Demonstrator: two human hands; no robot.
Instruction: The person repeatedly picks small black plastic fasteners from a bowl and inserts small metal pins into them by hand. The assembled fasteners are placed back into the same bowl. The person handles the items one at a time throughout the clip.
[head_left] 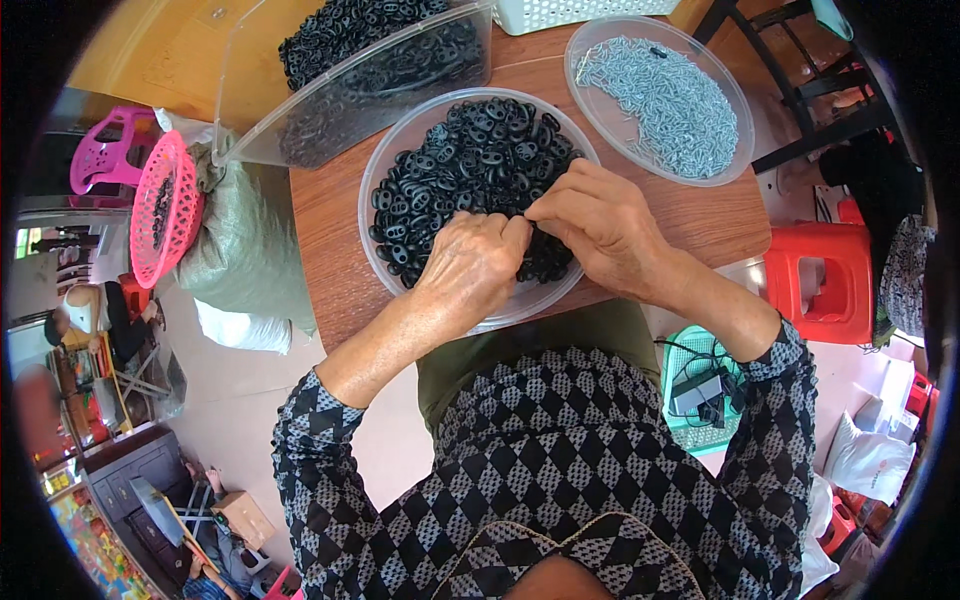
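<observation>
A round clear tub (372,262) on the table is heaped with small black plastic pieces (480,150), oval with two holes each. Over its near side my left hand (472,262) is closed, thumb and fingers pinched together. My right hand (608,222) pinches close beside it, its fingertips almost meeting those of the left. Whatever sits between the fingertips is too small and hidden to make out. Off to the right, a clear round dish (745,150) holds a spread of small silvery screws (670,105), with a dark piece among them.
A clear bin (350,85) with more black pieces stands at the far left of the wooden table (335,240). Beyond is a white perforated basket (570,12). Left are a pink basket (175,225) and sacks (250,235); right, a red stool (820,285). Other people sit at far left.
</observation>
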